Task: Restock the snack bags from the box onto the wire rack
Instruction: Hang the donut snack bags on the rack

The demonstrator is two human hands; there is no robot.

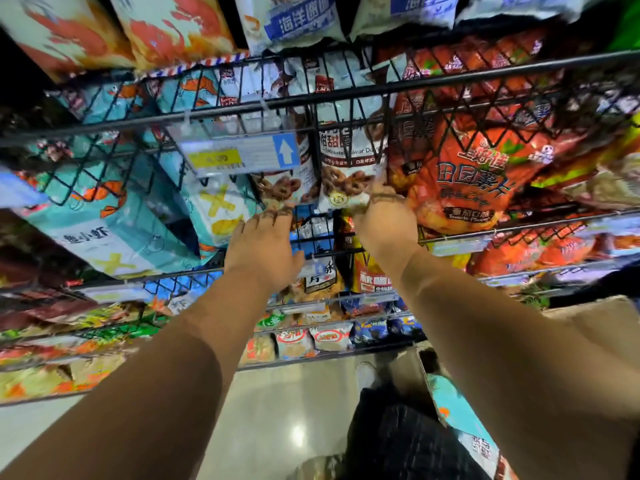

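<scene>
Both my arms reach up to a black wire rack basket (346, 93) at head height. My right hand (382, 226) grips the bottom edge of a white snack bag with chocolate pretzels printed on it (349, 168), which stands upright inside the basket. My left hand (265, 244) is just left of it, fingertips touching the underside of a neighbouring pretzel bag (287, 188) at the basket's lower edge. The cardboard box (588, 327) sits low at the right, with teal bags (457, 410) showing inside it.
Teal shrimp-print bags (114, 216) fill the basket's left side, red tomato-chip bags (474, 168) its right. A price label holder (242, 154) hangs on the front wire. More bag-filled wire shelves (311, 337) run below. Pale floor (277, 427) and my dark trouser leg (398, 438) lie underneath.
</scene>
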